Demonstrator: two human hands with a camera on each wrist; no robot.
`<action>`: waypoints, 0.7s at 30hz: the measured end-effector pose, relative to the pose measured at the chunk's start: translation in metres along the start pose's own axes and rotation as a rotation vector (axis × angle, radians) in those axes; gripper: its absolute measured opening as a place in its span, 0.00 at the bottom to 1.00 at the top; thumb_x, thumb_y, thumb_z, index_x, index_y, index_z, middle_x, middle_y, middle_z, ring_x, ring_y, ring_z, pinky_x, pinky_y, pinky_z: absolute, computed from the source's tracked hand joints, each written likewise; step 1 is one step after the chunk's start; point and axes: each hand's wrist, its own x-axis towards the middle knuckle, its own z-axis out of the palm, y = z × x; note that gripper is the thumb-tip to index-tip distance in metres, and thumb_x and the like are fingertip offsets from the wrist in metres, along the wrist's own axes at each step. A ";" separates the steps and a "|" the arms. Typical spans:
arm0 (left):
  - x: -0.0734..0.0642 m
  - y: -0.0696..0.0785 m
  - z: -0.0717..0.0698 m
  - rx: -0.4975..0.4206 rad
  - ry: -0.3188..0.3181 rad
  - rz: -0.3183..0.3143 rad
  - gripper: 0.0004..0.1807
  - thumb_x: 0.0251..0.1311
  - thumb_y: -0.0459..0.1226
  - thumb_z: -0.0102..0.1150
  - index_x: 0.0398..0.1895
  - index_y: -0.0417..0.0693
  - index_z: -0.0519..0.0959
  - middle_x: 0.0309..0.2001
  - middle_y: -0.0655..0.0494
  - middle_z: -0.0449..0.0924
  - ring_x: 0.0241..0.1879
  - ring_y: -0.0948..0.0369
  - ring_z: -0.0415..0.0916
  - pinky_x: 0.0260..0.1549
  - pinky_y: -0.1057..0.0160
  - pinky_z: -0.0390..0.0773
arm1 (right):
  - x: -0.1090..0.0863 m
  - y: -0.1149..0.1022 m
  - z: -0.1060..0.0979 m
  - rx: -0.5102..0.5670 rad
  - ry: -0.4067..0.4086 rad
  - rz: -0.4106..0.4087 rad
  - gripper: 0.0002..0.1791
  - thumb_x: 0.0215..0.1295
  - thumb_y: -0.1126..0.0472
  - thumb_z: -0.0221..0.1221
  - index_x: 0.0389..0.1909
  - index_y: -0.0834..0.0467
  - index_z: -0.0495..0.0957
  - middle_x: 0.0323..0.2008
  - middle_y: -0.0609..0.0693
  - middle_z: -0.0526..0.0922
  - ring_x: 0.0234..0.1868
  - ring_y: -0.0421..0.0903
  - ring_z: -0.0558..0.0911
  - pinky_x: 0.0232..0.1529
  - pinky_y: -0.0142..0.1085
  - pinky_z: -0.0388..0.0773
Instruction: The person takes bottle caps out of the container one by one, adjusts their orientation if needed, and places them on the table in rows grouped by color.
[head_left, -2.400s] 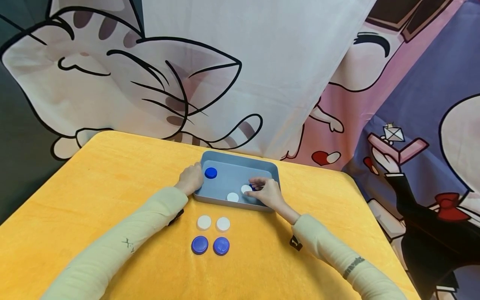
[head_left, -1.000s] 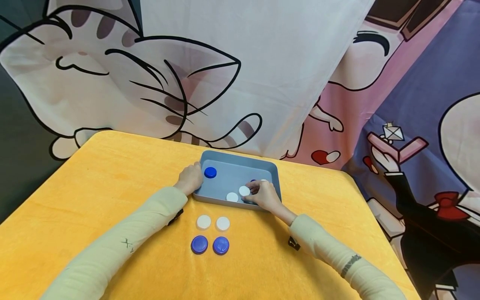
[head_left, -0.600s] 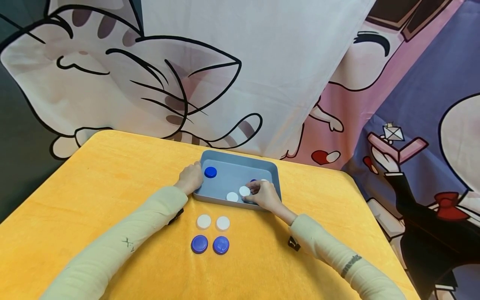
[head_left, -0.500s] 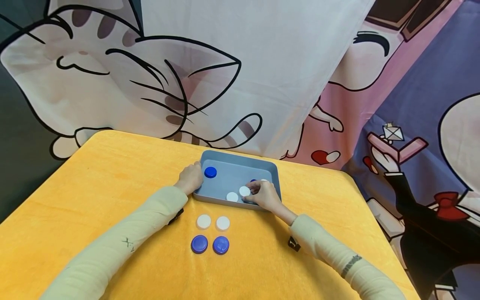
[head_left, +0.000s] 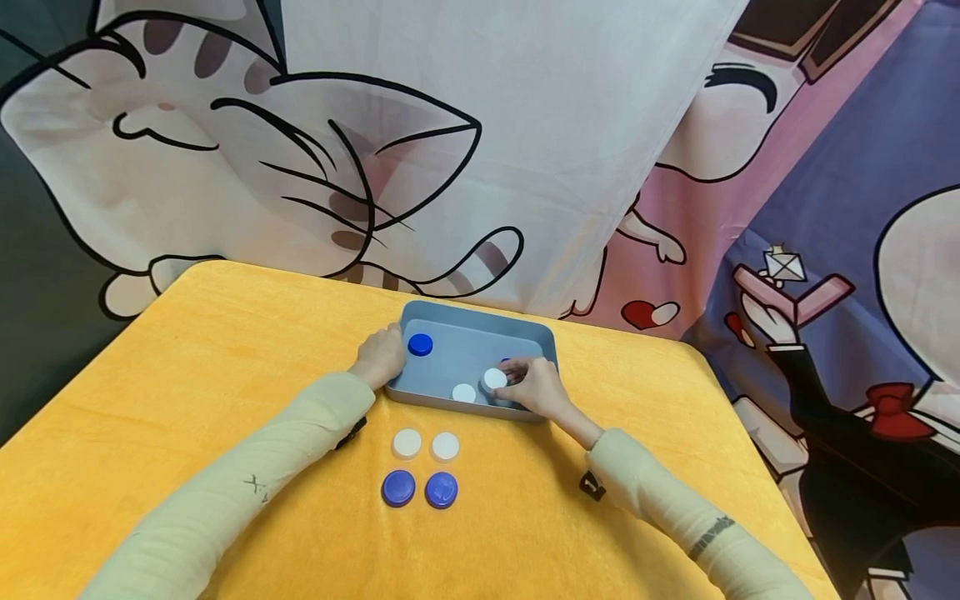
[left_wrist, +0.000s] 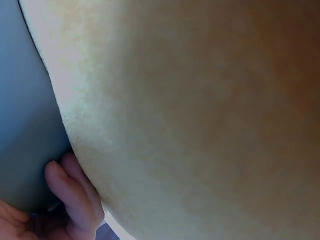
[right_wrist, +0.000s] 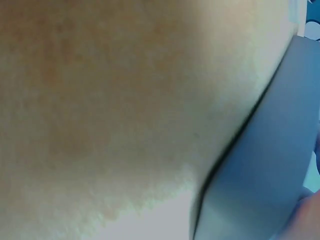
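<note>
And there it goes: the right hand [head_left: 538,388] has nudged toward the tray's [head_left: 459,343] right end, the white cap [head_left: 494,379] going with it, so that pick looks secured. Narrow pinch, cap at the fingertips, inside the tray; the left hand [head_left: 381,357] grips the tray's left side.
</note>
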 end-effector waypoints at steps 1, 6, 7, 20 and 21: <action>0.000 0.000 0.000 0.001 0.000 0.001 0.16 0.69 0.31 0.39 0.55 0.28 0.68 0.47 0.32 0.78 0.46 0.44 0.79 0.44 0.46 0.80 | 0.000 0.000 -0.002 -0.005 -0.005 0.002 0.19 0.43 0.62 0.75 0.39 0.61 0.85 0.33 0.52 0.87 0.32 0.41 0.82 0.37 0.33 0.81; 0.000 0.000 0.000 0.004 -0.006 0.001 0.17 0.70 0.31 0.39 0.55 0.28 0.67 0.48 0.32 0.78 0.46 0.44 0.79 0.45 0.46 0.80 | -0.005 -0.002 -0.009 -0.012 -0.027 0.026 0.19 0.44 0.62 0.74 0.40 0.61 0.84 0.34 0.52 0.86 0.32 0.41 0.80 0.38 0.33 0.80; 0.000 0.000 -0.001 0.004 -0.008 0.000 0.17 0.70 0.31 0.39 0.55 0.28 0.67 0.48 0.32 0.78 0.46 0.44 0.79 0.45 0.46 0.80 | -0.007 -0.002 -0.010 -0.007 -0.029 0.028 0.19 0.44 0.63 0.74 0.40 0.61 0.84 0.34 0.52 0.86 0.32 0.41 0.80 0.38 0.33 0.80; 0.002 -0.001 0.001 -0.001 -0.016 0.008 0.16 0.69 0.31 0.39 0.54 0.28 0.67 0.46 0.32 0.78 0.44 0.45 0.79 0.45 0.47 0.80 | -0.029 -0.015 -0.017 0.083 -0.015 -0.005 0.21 0.41 0.61 0.76 0.39 0.61 0.85 0.32 0.52 0.86 0.31 0.40 0.81 0.36 0.30 0.80; 0.003 -0.001 0.000 -0.001 -0.014 0.011 0.16 0.69 0.31 0.39 0.54 0.28 0.67 0.46 0.32 0.78 0.44 0.45 0.79 0.44 0.47 0.80 | -0.031 -0.017 -0.017 0.083 -0.016 -0.005 0.21 0.40 0.61 0.76 0.39 0.61 0.85 0.32 0.52 0.86 0.31 0.40 0.81 0.36 0.29 0.80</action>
